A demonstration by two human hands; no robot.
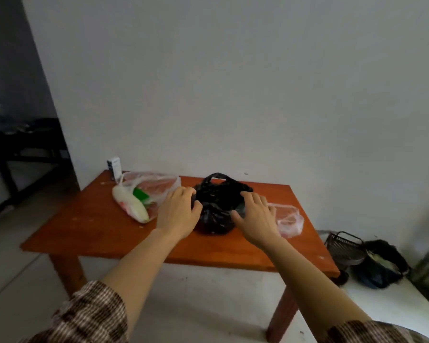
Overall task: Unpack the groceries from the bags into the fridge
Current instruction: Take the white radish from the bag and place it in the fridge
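Two hands work the black bag at mid-bench: left hand grips its left side with curled fingers, right hand rests spread against its right side, radish bag to the left, small clear bag to the right.

Your hands are on the black bag in the middle of the counter. Your left hand curls its fingers into the bag's left side. Your right hand lies on its right side, fingers fairly straight. The larger clear bag, holding a white radish, lies to the left, and a smaller clear bag lies just right.
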